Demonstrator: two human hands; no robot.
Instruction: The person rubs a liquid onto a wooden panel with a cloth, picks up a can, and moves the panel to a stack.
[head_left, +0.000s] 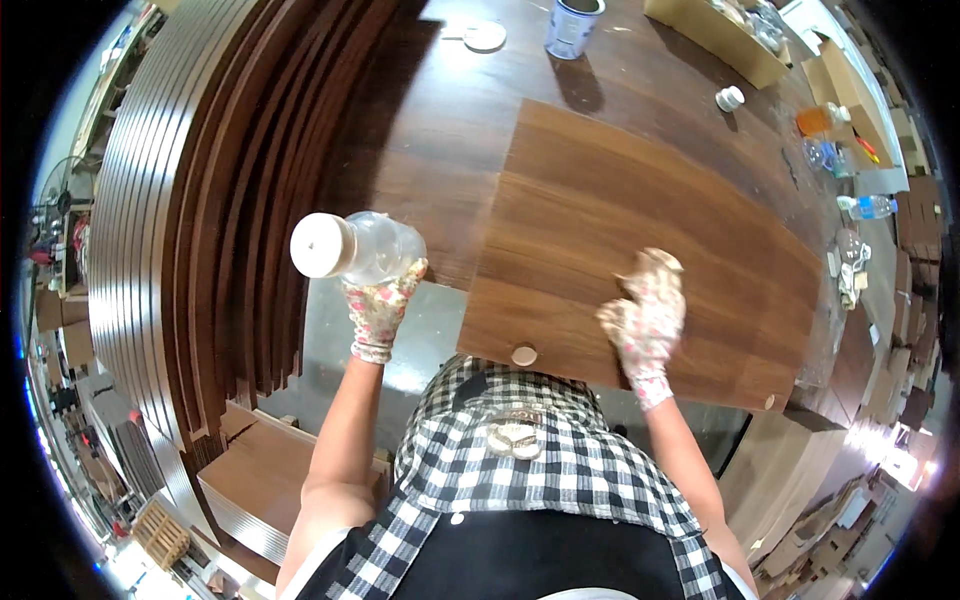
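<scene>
Gloves [373, 338] in a floral print cover both hands as we look down on a brown desk [430, 185]. Our left hand [384, 305] is wrapped around a clear bottle [385, 248] with a white lid [323, 245]. The bottle sits tilted just beyond the left palm, its long axis running across us, lid end to the left and base toward the right hand [650, 310]. That right hand, slightly blurred, rests on a brown wood panel [600, 190]; whether its fingers clasp anything, we cannot tell.

The panel spreads beneath and to both sides of the right hand, its long axis and grain running side to side, its near edge below the right wrist and close to our checked apron [560, 470]. The right hand is the nearer one, touching the panel; for the left hand, outside the panel's left edge, the panel lies to the right.

Between the hands, a pale round disc [524, 354] marks the near edge. Brown boards [270, 190] stand stacked left of the left hand. Well beyond both hands, we see a blue-and-white can [572, 32].
</scene>
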